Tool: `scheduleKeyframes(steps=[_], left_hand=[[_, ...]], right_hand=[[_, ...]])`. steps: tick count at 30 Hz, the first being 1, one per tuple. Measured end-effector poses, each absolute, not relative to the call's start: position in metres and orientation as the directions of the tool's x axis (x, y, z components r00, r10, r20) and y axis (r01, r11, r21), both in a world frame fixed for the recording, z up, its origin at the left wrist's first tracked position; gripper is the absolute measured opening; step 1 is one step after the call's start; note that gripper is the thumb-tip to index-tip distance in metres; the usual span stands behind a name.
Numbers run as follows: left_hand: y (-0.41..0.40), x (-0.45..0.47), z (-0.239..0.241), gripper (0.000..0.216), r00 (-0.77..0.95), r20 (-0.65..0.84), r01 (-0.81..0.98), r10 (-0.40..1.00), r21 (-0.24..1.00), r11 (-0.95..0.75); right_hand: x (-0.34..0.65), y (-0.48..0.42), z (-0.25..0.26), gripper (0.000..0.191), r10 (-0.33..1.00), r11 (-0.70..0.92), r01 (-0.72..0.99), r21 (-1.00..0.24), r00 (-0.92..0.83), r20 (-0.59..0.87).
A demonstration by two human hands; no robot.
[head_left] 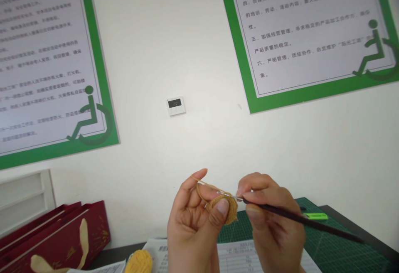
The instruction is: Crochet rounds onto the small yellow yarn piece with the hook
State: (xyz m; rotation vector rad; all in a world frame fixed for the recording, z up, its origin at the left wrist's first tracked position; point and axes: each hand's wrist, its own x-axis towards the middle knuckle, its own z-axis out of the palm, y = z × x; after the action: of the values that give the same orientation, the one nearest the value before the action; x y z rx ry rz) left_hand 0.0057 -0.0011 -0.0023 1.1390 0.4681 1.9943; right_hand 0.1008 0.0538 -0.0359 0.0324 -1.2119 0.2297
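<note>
Crochet piece [232, 210] and hook [314, 223] in hands [191, 225], room above, mat edge [375, 253] behind

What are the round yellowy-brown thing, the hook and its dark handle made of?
The round piece looks like matte yarn: rows of stitches show. The hook seems metal, being silvery and shiny. Its dark handle looks smooth; it could be wood or plastic.
</note>
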Motion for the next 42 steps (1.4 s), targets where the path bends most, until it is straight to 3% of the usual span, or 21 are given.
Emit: scheduleKeyframes(steps=[3,5,7,9,10,13,17,20,23,25,27,30,32,33,34,36,38,40,42], left_hand=[[-0.002,0.005,-0.001,0.051,-0.288,0.565,-0.461,0.773,0.626,-0.629],[-0.004,0.005,0.000,0.052,-0.263,0.558,-0.468,0.787,0.639,-0.610],[-0.005,0.007,0.001,0.052,-0.262,0.552,-0.464,0.792,0.648,-0.604],[-0.007,0.009,0.001,0.055,-0.277,0.559,-0.433,0.781,0.653,-0.621],[-0.007,0.011,0.000,0.057,-0.283,0.570,-0.404,0.771,0.658,-0.635],[-0.007,0.012,0.000,0.060,-0.288,0.600,-0.319,0.747,0.675,-0.665],[-0.004,0.006,0.000,0.055,-0.267,0.584,-0.320,0.767,0.696,-0.642],[-0.003,0.002,0.001,0.053,-0.237,0.574,-0.354,0.784,0.701,-0.620],[-0.002,0.003,0.002,0.048,-0.218,0.577,-0.384,0.787,0.690,-0.613],[-0.002,0.005,0.001,0.047,-0.221,0.580,-0.385,0.784,0.686,-0.617],[-0.003,0.007,0.001,0.047,-0.245,0.580,-0.372,0.777,0.684,-0.628],[-0.003,0.008,-0.001,0.049,-0.275,0.576,-0.358,0.769,0.681,-0.638],[-0.003,0.006,-0.002,0.052,-0.272,0.570,-0.367,0.775,0.683,-0.631],[-0.003,0.005,-0.002,0.053,-0.256,0.563,-0.383,0.786,0.687,-0.617],[-0.003,0.003,-0.002,0.054,-0.228,0.548,-0.410,0.804,0.695,-0.590],[-0.004,0.000,-0.001,0.056,-0.127,0.485,-0.494,0.865,0.726,-0.479],[-0.004,-0.004,0.001,0.058,-0.011,0.393,-0.576,0.920,0.749,-0.327],[-0.005,-0.007,0.003,0.061,0.044,0.342,-0.611,0.939,0.752,-0.246],[-0.004,-0.010,0.004,0.061,0.035,0.352,-0.605,0.935,0.752,-0.261]], right_hand=[[0.099,0.057,-0.034,0.008,0.182,0.955,-0.282,-0.094,0.305,0.935],[0.101,0.060,-0.033,0.010,0.115,0.967,-0.252,-0.042,0.281,0.953],[0.105,0.060,-0.034,0.021,-0.041,0.996,-0.064,0.058,0.251,0.967],[0.110,0.058,-0.036,0.035,-0.260,0.940,0.270,0.208,0.172,0.950],[0.112,0.056,-0.037,0.035,-0.289,0.911,0.349,0.219,0.162,0.943],[0.112,0.049,-0.038,0.021,-0.122,0.978,0.197,0.070,0.268,0.956],[0.111,0.046,-0.030,0.013,0.392,0.919,-0.207,-0.336,0.368,0.843],[0.111,0.048,-0.020,0.034,0.736,0.579,-0.595,-0.557,0.090,0.671],[0.109,0.049,-0.016,0.042,0.806,0.243,-0.738,-0.629,-0.207,0.555],[0.105,0.050,-0.016,0.041,0.793,0.165,-0.767,-0.620,-0.271,0.546],[0.102,0.051,-0.019,0.037,0.774,0.216,-0.775,-0.594,-0.236,0.588],[0.103,0.054,-0.023,0.019,0.651,0.575,-0.657,-0.487,0.007,0.759],[0.109,0.056,-0.025,0.007,0.374,0.888,-0.356,-0.292,0.187,0.909],[0.112,0.058,-0.026,0.015,0.154,0.983,-0.131,-0.130,0.195,0.969],[0.115,0.058,-0.027,0.024,-0.044,0.997,0.076,0.033,0.142,0.989],[0.117,0.059,-0.030,0.036,-0.331,0.912,0.295,0.284,0.124,0.935],[0.114,0.059,-0.033,0.031,-0.267,0.958,0.155,0.242,0.173,0.948],[0.106,0.057,-0.035,0.020,-0.010,0.989,-0.139,0.051,0.279,0.960],[0.100,0.053,-0.035,0.012,0.243,0.912,-0.402,-0.087,0.357,0.902]])
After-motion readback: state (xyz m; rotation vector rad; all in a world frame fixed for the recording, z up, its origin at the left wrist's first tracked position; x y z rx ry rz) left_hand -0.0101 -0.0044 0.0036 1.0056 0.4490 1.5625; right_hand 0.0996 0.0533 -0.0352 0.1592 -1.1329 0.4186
